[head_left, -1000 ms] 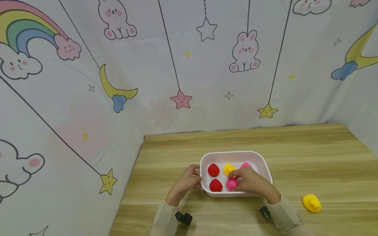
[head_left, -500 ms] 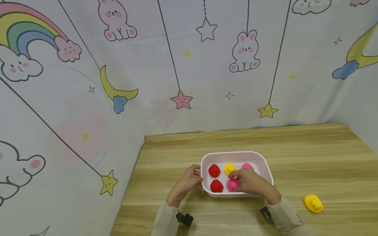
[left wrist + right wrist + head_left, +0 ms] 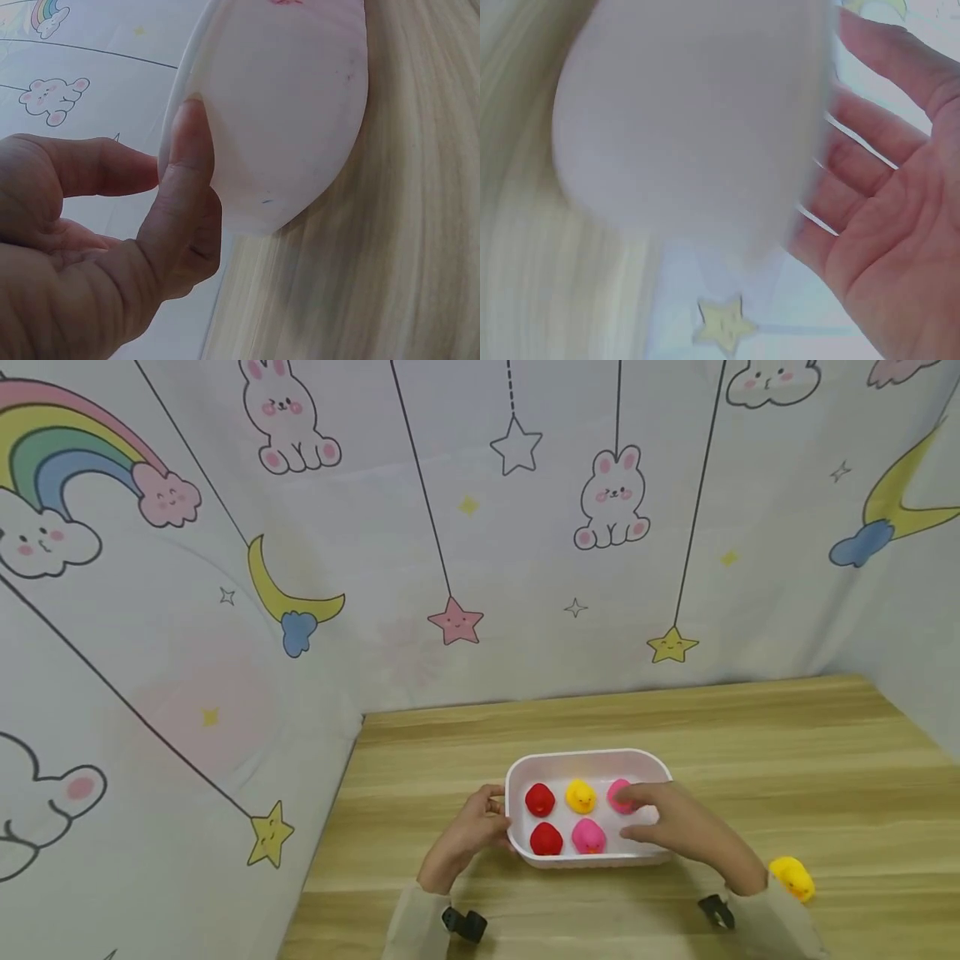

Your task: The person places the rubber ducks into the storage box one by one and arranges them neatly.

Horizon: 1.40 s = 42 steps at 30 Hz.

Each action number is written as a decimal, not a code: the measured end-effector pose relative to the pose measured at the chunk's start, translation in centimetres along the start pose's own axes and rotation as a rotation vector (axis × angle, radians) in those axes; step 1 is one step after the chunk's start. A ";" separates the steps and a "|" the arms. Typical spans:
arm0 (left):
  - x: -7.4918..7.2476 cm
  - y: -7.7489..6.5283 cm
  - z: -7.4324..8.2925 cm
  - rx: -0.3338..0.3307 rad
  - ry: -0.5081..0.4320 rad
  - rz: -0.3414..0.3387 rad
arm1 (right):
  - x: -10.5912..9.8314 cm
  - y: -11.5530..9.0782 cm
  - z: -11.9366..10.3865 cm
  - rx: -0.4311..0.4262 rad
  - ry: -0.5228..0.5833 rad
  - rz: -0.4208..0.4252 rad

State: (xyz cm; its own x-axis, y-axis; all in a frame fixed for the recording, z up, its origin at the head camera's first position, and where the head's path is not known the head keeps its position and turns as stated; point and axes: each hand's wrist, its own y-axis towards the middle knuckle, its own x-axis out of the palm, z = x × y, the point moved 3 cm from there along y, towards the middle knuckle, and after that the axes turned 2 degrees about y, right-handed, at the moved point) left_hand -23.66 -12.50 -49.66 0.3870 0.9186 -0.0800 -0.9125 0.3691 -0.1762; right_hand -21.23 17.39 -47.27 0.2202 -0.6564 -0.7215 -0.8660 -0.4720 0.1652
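A white plastic tub (image 3: 558, 862) holds several small rubber toys. At its left end lie two red rounded ones, a rear red toy (image 3: 540, 799) and a front red toy (image 3: 546, 839). Beside them sit a yellow rubber duck (image 3: 581, 796) and a pink rubber duck (image 3: 588, 837) with an orange beak. Farther right is another pink toy (image 3: 619, 796), partly covered by fingers in the head view. My left hand (image 3: 471, 827) pinches the tub's left rim, thumb and finger meeting it in the left wrist view. My right hand (image 3: 678, 822) hovers over the right end, fingers spread, holding nothing.
Another yellow rubber duck (image 3: 792, 878) lies on the wooden table (image 3: 825, 760) to the right, partly behind my right sleeve. A printed cloth (image 3: 540, 677) with rabbits and stars hangs behind and along the left side.
My right hand has let go of the front pink duck and moved right, its fingers spreading. That duck stays in the tub. The left hand keeps its place at the rim.
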 end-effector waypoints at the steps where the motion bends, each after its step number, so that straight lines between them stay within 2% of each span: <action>1: 0.0 0.0 -0.1 -0.002 -0.002 0.000 | -0.7 -0.7 0.2 0.010 -0.006 0.018; 5: -0.1 -0.1 -0.4 -0.002 -0.006 -0.004 | -3.1 -3.6 1.3 0.115 -0.030 0.094; 9: -0.3 -0.3 -0.6 0.000 -0.011 0.001 | -4.4 -6.9 3.4 0.130 -0.089 0.211; 13: -0.7 -0.4 -0.4 -0.001 -0.004 -0.001 | -4.4 -10.2 5.7 0.131 -0.190 0.297; 16: -1.0 -0.3 -0.1 0.006 0.001 -0.008 | -4.3 -12.2 7.1 0.155 -0.224 0.308; 20: -1.2 -0.2 0.0 0.005 -0.004 -0.017 | -4.1 -14.0 8.1 0.226 -0.225 0.269; 25: -1.1 -0.4 -0.1 -0.004 -0.006 -0.022 | -4.0 -15.2 8.4 0.298 -0.220 0.224; 34: -0.7 -0.1 -0.4 0.008 -0.039 -0.030 | -4.5 -15.5 9.2 0.307 -0.270 0.190; 42: -0.3 0.2 -0.6 0.004 -0.030 -0.029 | -5.0 -15.7 9.4 0.333 -0.282 0.145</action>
State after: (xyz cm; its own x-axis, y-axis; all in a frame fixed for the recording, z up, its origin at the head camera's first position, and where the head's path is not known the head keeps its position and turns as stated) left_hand -23.86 -12.81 -50.28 0.4089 0.9114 -0.0460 -0.9018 0.3958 -0.1737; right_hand -12.93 33.63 -52.55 -0.0043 -0.4943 -0.8693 -0.9861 -0.1425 0.0859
